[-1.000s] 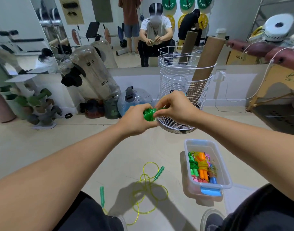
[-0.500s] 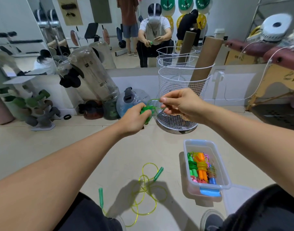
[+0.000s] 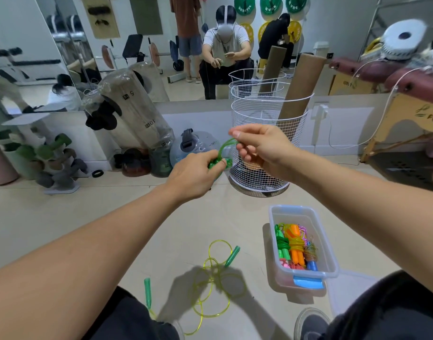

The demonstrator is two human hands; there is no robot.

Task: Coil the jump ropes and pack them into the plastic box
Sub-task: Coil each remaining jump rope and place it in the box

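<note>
Green cord is the thing in hand: in the head view the left hand [image 3: 194, 176] grips a bunched green rope [image 3: 219, 161] out in front at arm's reach, fingers curled round the bundle. The right hand [image 3: 262, 149] pinches a loop of that cord between thumb and fingertips and lifts it just above the bundle, so the wrap looks to be in its closing turns, though I cannot tell whether the end is tucked.

Down on the floor to the right sits the box [image 3: 331, 262], open, with several coiled ropes [image 3: 295, 247] already inside: green, orange, and a pink and blue one at the near end. Room remains at its far end.

Between the knees lies a yellow rope [image 3: 211, 282] with green handles, sprawled in loose loops and untouched, well apart from both hands and near the box.

By my reading, most of the job is done. What is left: finish and drop in the green bundle, then coil and pack the yellow one. A wire basket [image 3: 268, 146] stands behind the hands.
</note>
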